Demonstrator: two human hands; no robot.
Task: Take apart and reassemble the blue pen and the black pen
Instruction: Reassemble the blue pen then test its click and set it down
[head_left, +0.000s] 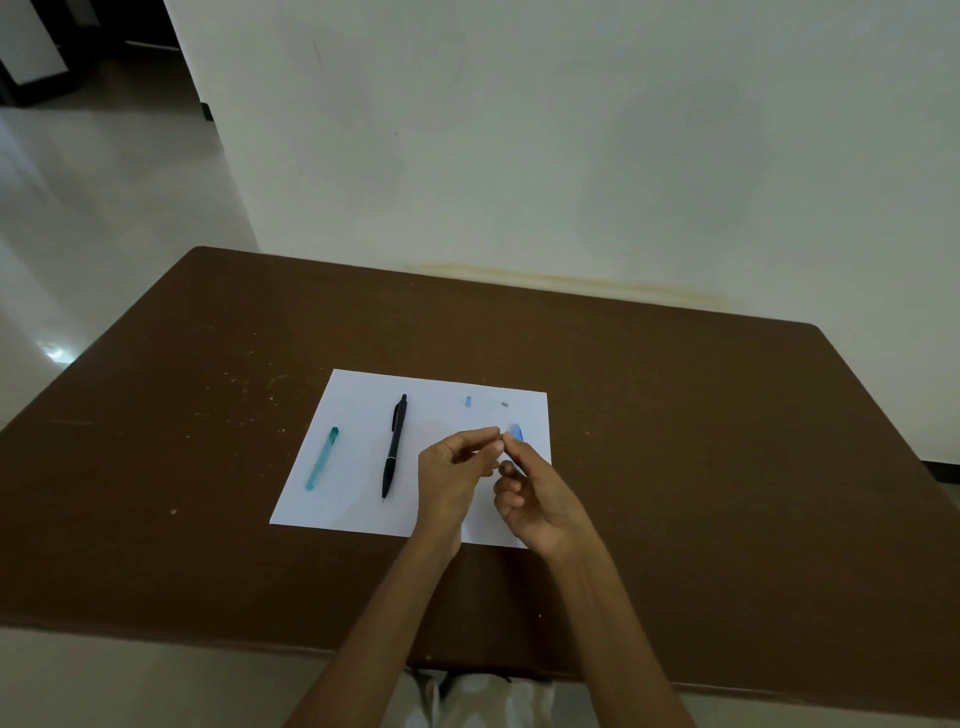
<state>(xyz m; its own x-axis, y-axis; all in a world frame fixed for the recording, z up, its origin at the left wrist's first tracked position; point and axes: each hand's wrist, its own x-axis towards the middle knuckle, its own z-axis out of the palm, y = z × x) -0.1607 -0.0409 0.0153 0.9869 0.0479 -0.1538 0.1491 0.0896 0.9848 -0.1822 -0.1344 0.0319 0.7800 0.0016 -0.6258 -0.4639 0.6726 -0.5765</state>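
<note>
The black pen lies whole on the white paper, tip toward me. Near the paper's far edge lie a small blue pen piece and a tiny grey piece. My right hand grips a blue pen part, of which only the top shows above the fingers. My left hand meets it from the left, fingertips pinched together at that part; what they pinch is too small to tell.
A teal pen lies on the paper's left side. The paper rests on a brown table that stands against a pale wall. The table's near edge runs just below my forearms.
</note>
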